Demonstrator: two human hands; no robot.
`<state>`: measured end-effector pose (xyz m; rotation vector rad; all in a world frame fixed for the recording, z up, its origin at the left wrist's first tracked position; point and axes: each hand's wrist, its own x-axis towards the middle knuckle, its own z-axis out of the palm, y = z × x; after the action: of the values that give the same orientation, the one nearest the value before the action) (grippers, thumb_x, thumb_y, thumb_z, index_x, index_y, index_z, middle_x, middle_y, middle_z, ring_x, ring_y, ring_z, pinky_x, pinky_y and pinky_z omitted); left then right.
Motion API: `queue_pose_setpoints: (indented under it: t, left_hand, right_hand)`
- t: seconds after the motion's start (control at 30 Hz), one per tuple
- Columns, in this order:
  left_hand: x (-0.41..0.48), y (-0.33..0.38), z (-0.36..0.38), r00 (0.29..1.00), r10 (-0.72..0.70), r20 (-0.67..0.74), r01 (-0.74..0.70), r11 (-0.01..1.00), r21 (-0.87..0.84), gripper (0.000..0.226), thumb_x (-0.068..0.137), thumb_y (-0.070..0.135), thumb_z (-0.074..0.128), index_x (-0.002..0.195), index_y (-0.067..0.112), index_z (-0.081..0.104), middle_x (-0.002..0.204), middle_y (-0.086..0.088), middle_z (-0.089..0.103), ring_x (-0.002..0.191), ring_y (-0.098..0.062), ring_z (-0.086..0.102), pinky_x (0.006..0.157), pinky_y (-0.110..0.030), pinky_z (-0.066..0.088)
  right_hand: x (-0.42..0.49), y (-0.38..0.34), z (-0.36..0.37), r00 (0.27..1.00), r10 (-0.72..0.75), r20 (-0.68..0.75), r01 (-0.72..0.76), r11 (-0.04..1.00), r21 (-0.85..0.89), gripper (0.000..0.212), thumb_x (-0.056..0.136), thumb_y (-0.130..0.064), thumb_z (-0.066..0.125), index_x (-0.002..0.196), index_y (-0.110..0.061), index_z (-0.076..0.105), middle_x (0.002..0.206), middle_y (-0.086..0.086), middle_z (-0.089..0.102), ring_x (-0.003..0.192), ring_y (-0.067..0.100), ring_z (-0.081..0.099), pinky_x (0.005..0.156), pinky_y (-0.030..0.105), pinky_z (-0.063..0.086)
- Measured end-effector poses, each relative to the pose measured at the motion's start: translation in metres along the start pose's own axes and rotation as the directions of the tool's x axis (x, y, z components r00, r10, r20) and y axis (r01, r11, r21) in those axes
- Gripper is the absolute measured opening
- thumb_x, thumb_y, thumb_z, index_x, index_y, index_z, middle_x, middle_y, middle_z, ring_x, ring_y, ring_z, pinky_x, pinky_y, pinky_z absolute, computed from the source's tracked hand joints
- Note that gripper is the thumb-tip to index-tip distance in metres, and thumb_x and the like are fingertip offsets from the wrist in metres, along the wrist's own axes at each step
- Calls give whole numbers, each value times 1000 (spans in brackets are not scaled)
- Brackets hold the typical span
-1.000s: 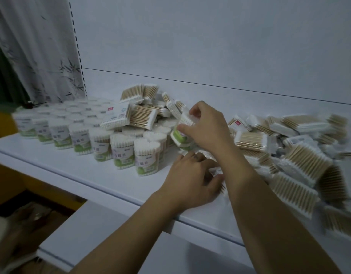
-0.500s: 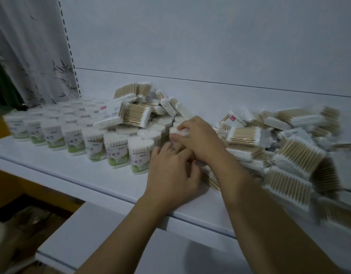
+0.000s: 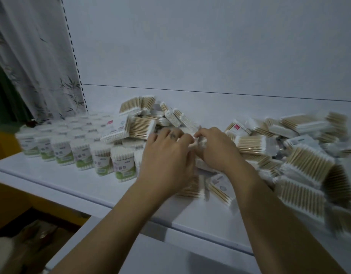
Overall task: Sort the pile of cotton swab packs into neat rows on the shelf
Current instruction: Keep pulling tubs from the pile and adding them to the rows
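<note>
Round cotton swab tubs [image 3: 81, 155] with green labels stand in rows on the left of the white shelf [image 3: 71, 186]. A loose pile of flat swab packs [image 3: 309, 165] covers the shelf's right side, and more flat packs [image 3: 139, 125] lie on top of the tubs at the back. My left hand [image 3: 166, 155] and my right hand [image 3: 216, 149] meet at the right end of the tub rows. Both have curled fingers round a small white swab pack [image 3: 198, 143], which they mostly hide. Two flat packs [image 3: 220, 184] lie just below my wrists.
A white back panel [image 3: 210, 46] rises behind the shelf. A patterned curtain [image 3: 32, 66] hangs at the left. A lower white shelf [image 3: 150, 258] juts out beneath the front edge, with dim floor clutter [image 3: 22, 244] to its left.
My left hand rose from the flat packs near the shelf front to join my right hand. The right hand lowered its pack toward the end of the tub rows.
</note>
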<state>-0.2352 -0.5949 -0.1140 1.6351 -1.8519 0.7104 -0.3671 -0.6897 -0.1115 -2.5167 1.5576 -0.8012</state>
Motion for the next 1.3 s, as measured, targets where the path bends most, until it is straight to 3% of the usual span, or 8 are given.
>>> queue_pose_setpoints:
  t: [0.1, 0.23, 0.43, 0.67, 0.77, 0.9, 1.07, 1.3]
  left_hand:
    - [28, -33, -10, 973, -19, 230, 21, 1000, -9, 33, 93, 40, 50, 123, 30, 60, 128, 3, 60, 120, -22, 50, 96, -38, 36]
    - [63, -72, -3, 885, 68, 460, -66, 998, -21, 42, 93, 46, 56, 133, 34, 53, 137, 3, 56, 124, -20, 50, 98, -35, 40]
    - [89, -90, 26, 791, 247, 559, -278, 960, -30, 43, 94, 57, 42, 134, 43, 50, 144, 14, 49, 134, -17, 41, 110, -56, 20]
    - [90, -119, 12, 850, 354, 391, -233, 917, -325, 30, 96, 44, 49, 121, 37, 63, 121, 15, 63, 113, -10, 55, 102, -37, 38]
    - [77, -131, -3, 852, 409, 327, -249, 866, -434, 30, 91, 51, 53, 114, 37, 67, 114, 16, 65, 105, -6, 58, 93, -30, 45]
    - [45, -144, -16, 831, 507, 231, -340, 789, -511, 48, 78, 70, 51, 113, 40, 63, 119, 17, 61, 113, -1, 50, 100, -26, 37]
    - [6, -153, -5, 855, 483, 190, -385, 836, -392, 55, 72, 72, 55, 117, 40, 56, 123, 16, 56, 130, -9, 39, 118, -49, 11]
    - [-36, -126, 13, 948, 315, 51, -308, 945, -112, 39, 86, 50, 50, 103, 19, 67, 104, -1, 66, 117, -29, 55, 112, -65, 16]
  right_hand:
    - [1, 0, 5, 1000, 8, 16, -9, 999, 38, 42, 89, -31, 65, 130, -31, 53, 131, 1, 48, 114, 22, 53, 94, 39, 46]
    - [3, 2, 11, 997, -8, 73, 3, 998, 62, 54, 90, -40, 64, 139, -29, 46, 143, -3, 42, 126, 19, 46, 104, 40, 40]
    - [9, 5, 22, 995, -23, 93, 9, 988, 156, 54, 91, -34, 66, 141, -27, 48, 147, -5, 42, 133, 15, 44, 112, 37, 34]
    - [10, 4, 35, 1000, -22, -6, 23, 982, 185, 52, 85, -31, 74, 133, -24, 56, 131, -3, 52, 117, 15, 51, 105, 38, 40]
    - [6, -1, 30, 1000, -21, -12, 23, 988, 154, 62, 79, -33, 78, 136, -24, 54, 133, 0, 49, 124, 15, 46, 107, 29, 34]
    - [-4, -23, 18, 981, -129, -148, 153, 974, 167, 61, 73, -32, 81, 130, -25, 59, 134, 0, 50, 126, 14, 46, 103, 25, 32]
    - [-13, -46, 24, 936, -322, -145, 347, 914, 208, 49, 70, -47, 69, 114, -25, 68, 125, -4, 60, 119, 10, 54, 102, 29, 41]
    - [-16, -46, 35, 920, -378, -100, 387, 917, 92, 51, 73, -47, 64, 117, -21, 68, 126, 1, 60, 118, 13, 53, 102, 34, 41]
